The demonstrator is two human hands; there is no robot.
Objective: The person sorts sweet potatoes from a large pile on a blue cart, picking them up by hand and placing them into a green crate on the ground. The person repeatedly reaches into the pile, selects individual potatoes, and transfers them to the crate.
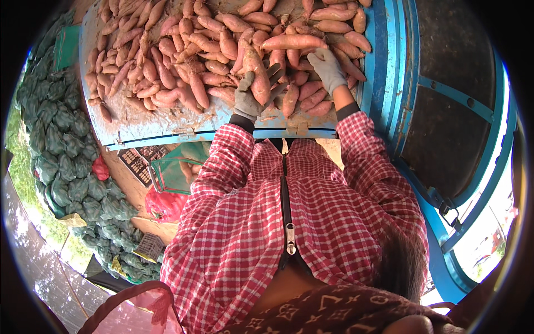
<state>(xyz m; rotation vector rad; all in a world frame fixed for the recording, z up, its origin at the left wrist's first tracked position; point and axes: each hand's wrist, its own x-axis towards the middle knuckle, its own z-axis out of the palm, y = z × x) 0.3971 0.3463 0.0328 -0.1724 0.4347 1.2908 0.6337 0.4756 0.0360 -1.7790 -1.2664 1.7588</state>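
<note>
Many pink-skinned sweet potatoes [167, 79] lie heaped on a worn blue-edged metal bed [154, 129]. My left hand [250, 94], in a grey glove with dark fingers, holds a large sweet potato [256, 75] tilted across its palm, just above the bed's near edge. To the right, my right hand [327, 69], also gloved, is curled at the right end of a long sweet potato [294, 41] that lies across the heap. Its fingertips are partly hidden, so a grip there is not certain.
A blue metal frame with a dark panel [454, 104] stands right. Below the bed's left part are an open green mesh bag [175, 167], a black plastic crate [139, 160] and a red mesh bag [167, 206]. Stacked full green mesh bags [66, 146] line the far left.
</note>
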